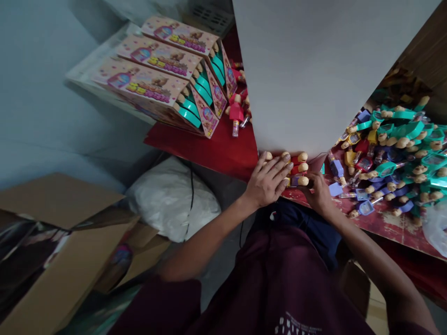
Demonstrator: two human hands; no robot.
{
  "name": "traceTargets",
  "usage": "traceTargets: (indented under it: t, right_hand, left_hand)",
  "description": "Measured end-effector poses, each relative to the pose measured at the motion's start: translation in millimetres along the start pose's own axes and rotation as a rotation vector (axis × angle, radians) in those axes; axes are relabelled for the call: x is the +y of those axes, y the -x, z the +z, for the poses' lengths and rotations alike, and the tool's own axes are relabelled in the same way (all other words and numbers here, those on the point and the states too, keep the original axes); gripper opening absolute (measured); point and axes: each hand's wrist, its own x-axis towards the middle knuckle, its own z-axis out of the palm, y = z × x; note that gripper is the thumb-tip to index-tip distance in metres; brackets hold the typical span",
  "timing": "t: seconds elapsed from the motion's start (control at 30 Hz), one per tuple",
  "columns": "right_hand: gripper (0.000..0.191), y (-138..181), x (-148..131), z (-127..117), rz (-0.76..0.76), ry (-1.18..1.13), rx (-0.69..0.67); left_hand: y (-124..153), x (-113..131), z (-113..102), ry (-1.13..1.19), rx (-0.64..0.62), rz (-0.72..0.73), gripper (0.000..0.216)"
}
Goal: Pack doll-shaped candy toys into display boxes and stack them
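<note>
In front of my body, a cardboard box with a tall raised white panel (300,79) stands at the table's front edge. Small toys with round beige heads (302,167) lie in rows at the foot of that panel, with red, yellow and purple parts showing. My left hand (266,184) rests flat across these toys, its fingers stretched out and covering some of them. At the right end of the rows, my right hand (319,191) has bent fingers against the box's front corner, beside its slanting side flap (317,164). Its fingertips are partly hidden.
On the right, a heap of loose green, purple and yellow toys (401,139) covers the red table (223,156). Several printed boxes (150,74) of green toys stand at the left, near loose red toys (236,111). A white sack (171,195) and open cartons (66,260) lie below left.
</note>
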Motion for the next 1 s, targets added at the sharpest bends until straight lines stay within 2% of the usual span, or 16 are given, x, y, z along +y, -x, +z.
traceTargets:
  t: [0.13,0.37,0.57,0.73,0.8,0.87,0.93,1.0]
  right_hand:
    - [0.026,10,10,15,-0.022,0.005,0.123]
    - [0.019,17,21,23,-0.012,0.089,0.127]
    - [0.018,24,15,35,-0.044,0.181,0.196]
    - [0.028,30,11,44,0.028,0.140,0.242]
    - [0.040,31,8,41,0.084,0.081,0.238]
    - [0.057,28,5,37,0.129,0.018,0.232]
    - [0.071,20,4,35,0.120,-0.025,0.200]
    - [0.078,11,3,38,0.069,-0.057,0.130]
  left_hand:
    - [0,-1,1,-0.012,0.032,0.016,0.050]
    - [0,-1,4,-0.037,0.078,0.038,0.048]
    - [0,2,2,-0.022,-0.015,-0.026,0.052]
    - [-5,7,-5,-0.029,-0.087,-0.052,0.053]
    - [-2,5,-7,-0.010,-0.019,-0.060,0.055]
    - [5,2,-7,0.022,0.157,-0.107,0.060]
    - [13,-3,-5,0.095,0.355,-0.232,0.065]
    - [19,-7,2,0.263,0.445,-0.398,0.067]
